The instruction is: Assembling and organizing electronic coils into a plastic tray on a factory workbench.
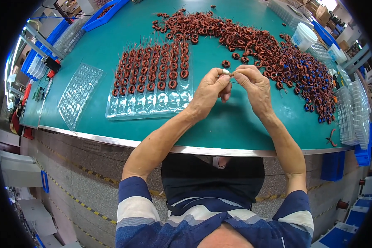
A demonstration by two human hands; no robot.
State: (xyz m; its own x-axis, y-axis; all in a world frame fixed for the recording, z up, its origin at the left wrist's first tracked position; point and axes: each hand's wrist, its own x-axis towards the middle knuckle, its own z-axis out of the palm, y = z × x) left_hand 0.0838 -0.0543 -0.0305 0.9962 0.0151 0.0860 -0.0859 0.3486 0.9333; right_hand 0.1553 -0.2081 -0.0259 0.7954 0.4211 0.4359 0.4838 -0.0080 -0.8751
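My left hand point(213, 87) and my right hand point(255, 87) meet over the green table, fingertips pinched together. Between them is a small copper-wound ring coil, mostly hidden by the fingers; a thin wire lead sticks out below the fingertips. A white wrap covers one fingertip of my left hand. Just beyond the hands a loose ring coil point(226, 64) lies on the table. To the left, a clear plastic tray point(149, 108) holds rows of reddish-brown ring coils point(151, 77) with their leads pointing up; its nearest pockets hold none.
A large heap of ring coils point(252, 37) spreads across the back and right, some with blue parts. An empty clear tray point(79, 93) lies at left. Red-handled pliers point(331, 137), stacked clear trays point(346, 111) and a white bucket point(304, 36) are at right. The metal table edge point(219, 151) runs before me.
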